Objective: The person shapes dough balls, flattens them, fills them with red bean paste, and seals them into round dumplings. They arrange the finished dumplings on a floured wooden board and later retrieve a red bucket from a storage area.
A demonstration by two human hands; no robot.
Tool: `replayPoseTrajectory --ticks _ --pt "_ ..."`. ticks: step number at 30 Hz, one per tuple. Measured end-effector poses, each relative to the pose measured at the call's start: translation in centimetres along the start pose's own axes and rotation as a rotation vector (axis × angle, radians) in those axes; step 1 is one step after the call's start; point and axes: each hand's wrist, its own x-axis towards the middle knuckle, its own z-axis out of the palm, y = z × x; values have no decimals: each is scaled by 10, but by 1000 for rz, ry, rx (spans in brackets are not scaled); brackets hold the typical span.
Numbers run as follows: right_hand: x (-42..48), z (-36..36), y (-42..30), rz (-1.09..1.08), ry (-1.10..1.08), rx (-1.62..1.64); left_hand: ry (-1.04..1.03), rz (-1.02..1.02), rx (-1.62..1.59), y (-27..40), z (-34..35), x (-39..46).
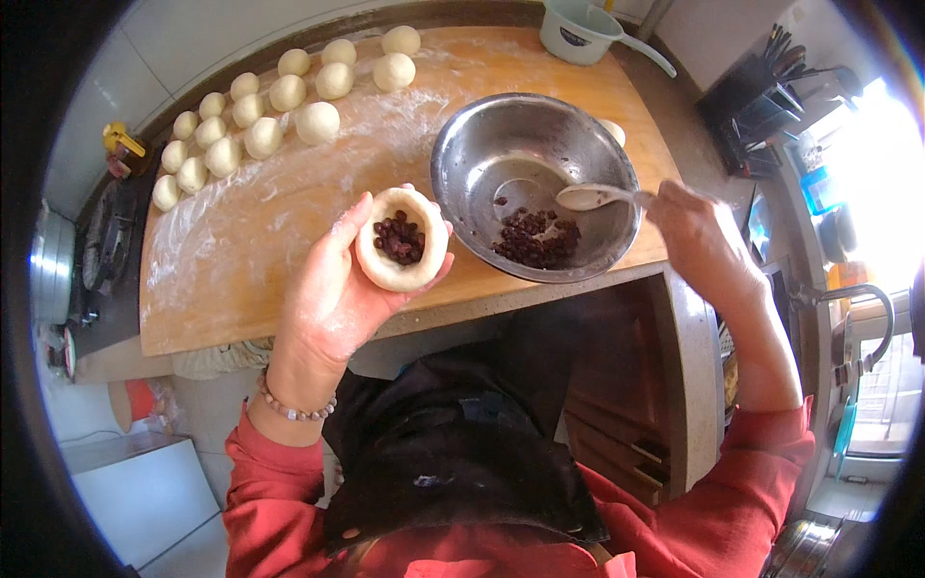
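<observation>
My left hand (340,289) cups a hollowed dough cup (401,277) above the front of the floured wooden board (289,195). Dark red beans or similar filling (399,238) lie inside the hollow. My right hand (697,231) grips the handle of a light-coloured spoon (589,196), whose bowl is over the right side of a stainless steel bowl (470,137). More dark filling (538,238) is gathered at the near side of the steel bowl. Smooth dough balls (318,123) stand in rows at the back left of the board. Part of another dough ball (613,132) shows behind the steel bowl.
A pale plastic dipper (582,32) stands at the board's back right corner. A black rack with utensils (751,108) is farther right, with a curved faucet (878,311) nearer. A black stove (108,267) lies left of the board.
</observation>
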Motion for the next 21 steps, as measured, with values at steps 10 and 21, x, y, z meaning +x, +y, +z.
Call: replayPoseTrajectory --ticks 10,21 --pt "32 18 -29 253 -308 682 9 27 14 -7 -6 -1" --pt "72 32 -11 629 -334 1385 -24 85 32 3 -8 -4"
